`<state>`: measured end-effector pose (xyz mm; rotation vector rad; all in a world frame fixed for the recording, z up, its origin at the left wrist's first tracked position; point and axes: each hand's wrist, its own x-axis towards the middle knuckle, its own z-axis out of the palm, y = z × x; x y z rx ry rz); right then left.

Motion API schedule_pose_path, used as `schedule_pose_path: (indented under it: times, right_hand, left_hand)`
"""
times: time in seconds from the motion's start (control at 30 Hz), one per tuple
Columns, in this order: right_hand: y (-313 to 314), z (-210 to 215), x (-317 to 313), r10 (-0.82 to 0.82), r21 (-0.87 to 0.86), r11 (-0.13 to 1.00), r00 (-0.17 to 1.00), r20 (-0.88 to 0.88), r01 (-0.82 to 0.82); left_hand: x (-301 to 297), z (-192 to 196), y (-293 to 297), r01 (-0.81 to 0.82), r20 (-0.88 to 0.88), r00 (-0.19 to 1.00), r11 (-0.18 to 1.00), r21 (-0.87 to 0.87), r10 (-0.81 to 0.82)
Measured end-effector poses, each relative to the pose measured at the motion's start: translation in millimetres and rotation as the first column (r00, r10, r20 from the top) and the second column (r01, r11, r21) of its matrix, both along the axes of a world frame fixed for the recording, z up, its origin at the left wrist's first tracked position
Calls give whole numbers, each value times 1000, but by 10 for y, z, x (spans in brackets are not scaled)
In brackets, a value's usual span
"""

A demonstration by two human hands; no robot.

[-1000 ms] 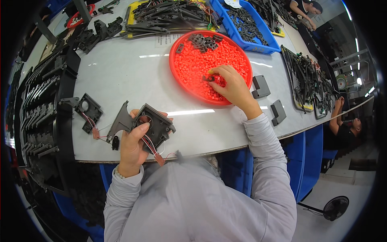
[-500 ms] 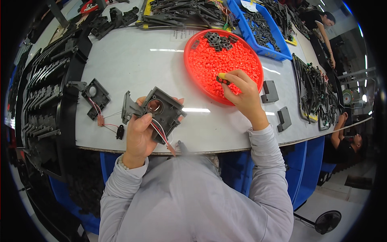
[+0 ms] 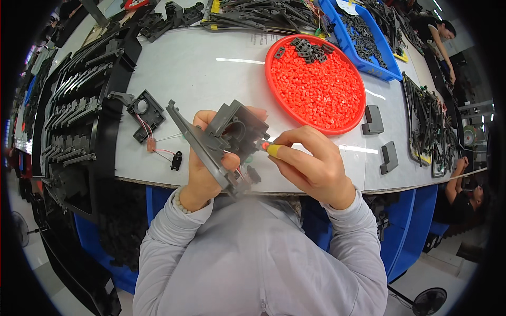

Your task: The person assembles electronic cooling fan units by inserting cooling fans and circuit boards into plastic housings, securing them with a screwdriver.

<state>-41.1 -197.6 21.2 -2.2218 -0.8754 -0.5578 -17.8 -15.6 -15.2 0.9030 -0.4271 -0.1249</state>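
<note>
My left hand is wrapped around a dark grey plastic housing with a round opening, tilted above the table's near edge. A long grey flap or arm sticks out from it on the left. Below it hang thin wires and a small dark part, blurred. Close against the housing's right side, my right hand pinches a small red piece between thumb and index finger. Yellow wrapping covers that index fingertip. Whether the red piece touches the housing I cannot tell.
A round red tray holds red pieces and several dark clips. Behind it is a blue bin. Another wired housing lies left, near a black rack. Two grey blocks lie right. Two people are further right.
My right hand has moved from over the red tray to the housing's right side. My left hand has turned and tilted the housing, swinging its flap toward me. The whole view has shifted slightly.
</note>
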Motion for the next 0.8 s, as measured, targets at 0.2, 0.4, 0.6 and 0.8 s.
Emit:
schedule_pose_path:
  times: [0.2, 0.4, 0.6, 0.8]
  right_hand:
    - [36, 76, -48, 8, -254, 967, 997, -73, -26]
    - [77, 172, -35, 34, -402, 913, 994, -104, -73]
    - [113, 20, 59, 24, -187, 981, 988, -151, -53]
    - [156, -136, 67, 55, 67, 997, 987, -150, -45]
  left_hand:
    - [-49, 28, -42, -59, 25, 998, 987, 150, 56]
    - [-87, -58, -108, -9, -36, 999, 1000, 29, 10]
    - [-59, -71, -35, -10, -17, 1000, 996, 86, 12]
    - [-33, -92, -11, -62, -42, 997, 996, 56, 65]
